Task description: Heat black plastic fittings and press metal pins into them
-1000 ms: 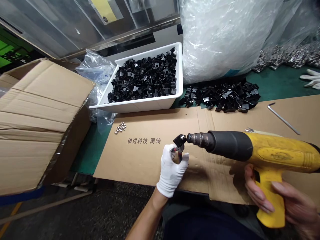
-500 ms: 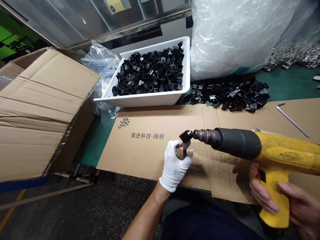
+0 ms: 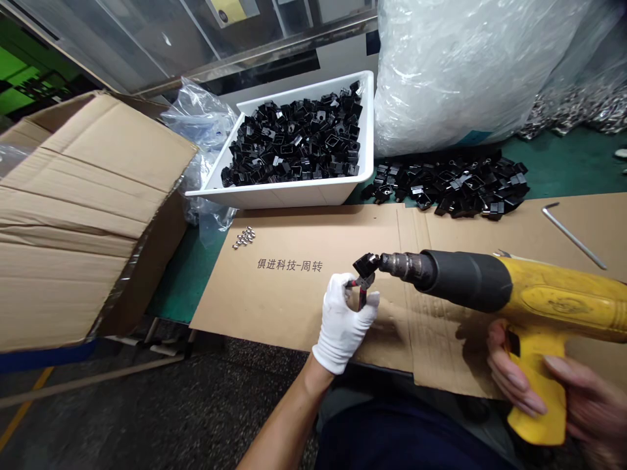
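My left hand [image 3: 343, 324], in a white glove, is closed round a small pair of pliers [image 3: 362, 292] with red and black handles. Their jaws grip a black plastic part [image 3: 364, 264], which has a shiny metal bit at its right end. My bare right hand [image 3: 533, 378] wraps round the grip of a yellow heat gun [image 3: 568, 297]. Its black sleeve ends in a stepped metal nozzle that points left, right up against the metal bit of the part. Whether nozzle and part touch, I cannot tell.
A white bin [image 3: 289, 194] full of black parts stands at the back. Beside it lies a loose pile of similar parts [image 3: 465, 186]. Small metal pieces [image 3: 243, 237] and a hex key [image 3: 573, 235] lie on the cardboard sheet [image 3: 274, 300]. A cardboard box [image 3: 83, 222] stands left, a plastic-wrapped bundle [image 3: 470, 72] behind.
Hardly anything differs. The view has shifted very slightly; both hands, the pliers with the black part and the heat gun keep the same positions relative to each other.
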Demonstrator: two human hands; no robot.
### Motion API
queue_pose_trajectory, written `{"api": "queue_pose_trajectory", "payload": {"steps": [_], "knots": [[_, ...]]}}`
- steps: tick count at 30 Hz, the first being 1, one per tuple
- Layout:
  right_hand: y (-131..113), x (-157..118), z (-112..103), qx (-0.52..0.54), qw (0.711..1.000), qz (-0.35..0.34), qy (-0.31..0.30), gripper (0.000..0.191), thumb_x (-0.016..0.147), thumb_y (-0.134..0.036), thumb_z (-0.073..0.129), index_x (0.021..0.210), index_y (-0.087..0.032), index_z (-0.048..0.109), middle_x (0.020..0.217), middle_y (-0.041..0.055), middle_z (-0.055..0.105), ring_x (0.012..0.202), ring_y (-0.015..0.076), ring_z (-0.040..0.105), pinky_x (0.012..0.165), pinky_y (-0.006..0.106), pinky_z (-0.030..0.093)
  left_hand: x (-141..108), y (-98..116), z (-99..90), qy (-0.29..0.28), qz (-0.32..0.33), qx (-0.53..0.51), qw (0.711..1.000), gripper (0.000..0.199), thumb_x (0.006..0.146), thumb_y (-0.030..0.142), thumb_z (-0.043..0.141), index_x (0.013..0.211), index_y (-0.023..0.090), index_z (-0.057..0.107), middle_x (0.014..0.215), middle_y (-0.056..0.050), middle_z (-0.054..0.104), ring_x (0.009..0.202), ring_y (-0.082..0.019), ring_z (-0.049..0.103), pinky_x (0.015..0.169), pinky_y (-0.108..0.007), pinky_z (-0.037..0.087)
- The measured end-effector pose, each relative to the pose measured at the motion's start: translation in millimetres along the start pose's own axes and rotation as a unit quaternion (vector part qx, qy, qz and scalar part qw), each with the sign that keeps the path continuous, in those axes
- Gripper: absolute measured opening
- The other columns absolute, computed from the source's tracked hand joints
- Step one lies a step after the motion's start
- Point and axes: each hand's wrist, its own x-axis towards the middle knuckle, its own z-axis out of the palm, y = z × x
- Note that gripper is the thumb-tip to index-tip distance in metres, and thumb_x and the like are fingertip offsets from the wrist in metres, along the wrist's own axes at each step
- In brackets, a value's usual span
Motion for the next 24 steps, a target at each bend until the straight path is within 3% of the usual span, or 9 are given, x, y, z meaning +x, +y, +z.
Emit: {"api": "queue_pose_trajectory", "payload": {"steps": [7,11,16,24], "knots": [[1.7,0.0,-6.1,-0.017,1.000,-0.008,-0.009,0.042,0.092,-0.051,0.062,0.125,-0.025,0.065,0.082,0.0076,0.062,0.055,0.0176,0.050,0.053,0.035,0.041,-1.4,0.5,4.8,0.031,0.004,0.029,0.999,0.032,0.089,0.045,0.069,0.102,0.021,0.053,0.091,-0.002,0.057,0.079,-0.017,0.059,0.073,-0.032,0.050],[3.5,0.3,-9.0,-0.013,1.000,-0.008,-0.016,0.042,0.091,-0.051,0.061,0.125,-0.025,0.066,0.082,0.0077,0.062,0.056,0.0181,0.051,0.054,0.035,0.042,0.0,-3.5,9.8,0.133,0.013,0.123,0.983,0.029,0.087,0.041,0.071,0.099,0.021,0.055,0.086,-0.001,0.059,0.071,-0.017,0.059,0.069,-0.031,0.049],[4.8,-0.3,-7.8,-0.012,1.000,-0.007,-0.020,0.043,0.091,-0.052,0.062,0.124,-0.026,0.066,0.081,0.0074,0.062,0.054,0.0173,0.050,0.053,0.034,0.042,11.4,-18.4,11.7,0.243,0.105,0.273,0.925,0.029,0.084,0.042,0.073,0.085,0.022,0.052,0.071,0.001,0.051,0.064,-0.019,0.054,0.063,-0.031,0.044],[3.9,0.8,-5.3,-0.029,0.999,0.001,-0.024,0.046,0.091,-0.057,0.061,0.125,-0.027,0.066,0.083,0.0090,0.062,0.054,0.0178,0.049,0.054,0.035,0.042,22.1,-20.4,11.7,0.242,0.118,0.254,0.929,0.046,0.085,0.065,0.069,0.074,0.025,0.048,0.063,0.003,0.045,0.056,-0.018,0.047,0.058,-0.031,0.037]]}}
